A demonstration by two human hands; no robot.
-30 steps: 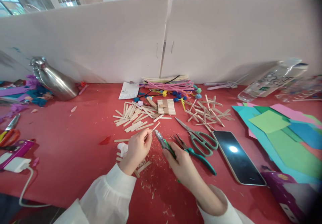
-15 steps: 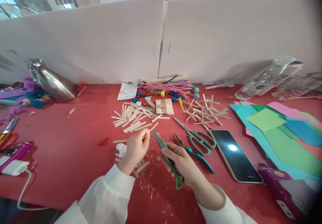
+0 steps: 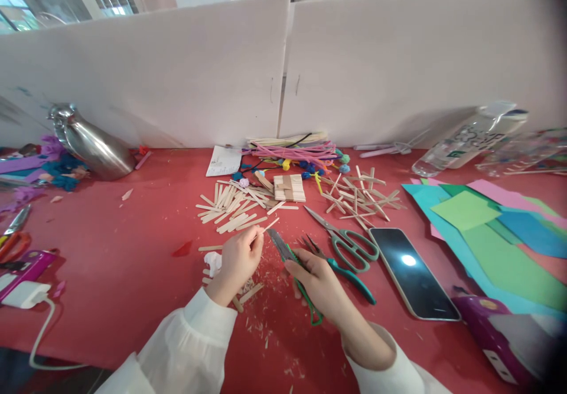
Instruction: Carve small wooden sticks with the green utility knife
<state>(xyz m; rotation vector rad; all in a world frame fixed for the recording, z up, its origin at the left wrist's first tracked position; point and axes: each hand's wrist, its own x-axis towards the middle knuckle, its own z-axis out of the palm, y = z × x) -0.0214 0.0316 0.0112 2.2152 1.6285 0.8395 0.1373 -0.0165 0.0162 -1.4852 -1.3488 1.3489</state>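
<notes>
Pinched in my left hand (image 3: 241, 257) is a thin wooden craft stick (image 3: 271, 224), its tip poking out to the upper right. My right hand (image 3: 316, 279) is wrapped round a green utility knife (image 3: 279, 245), blade out and pointing up and left, close to the stick; I cannot tell whether they touch. Wood shavings (image 3: 266, 329) lie scattered on the red table below. Beyond my hands is a pile of flat craft sticks (image 3: 234, 205), with a bundled stack of sticks (image 3: 289, 188) beside it. Grey-green scissors (image 3: 349, 243) and teal-handled pliers (image 3: 352, 279) lie right of the knife.
A phone (image 3: 414, 273), coloured paper (image 3: 496, 234) and a purple glue gun (image 3: 491, 335) lie on the right. Loose sticks (image 3: 363, 196) and pipe cleaners (image 3: 296, 149) are further back. A steel jug (image 3: 91, 143) stands left, a plastic bottle (image 3: 465, 140) right, before a white partition (image 3: 177, 81).
My right hand and the knife have shifted very slightly, with the blade staying near the stick. My left hand keeps its pinch in nearly the same place.
</notes>
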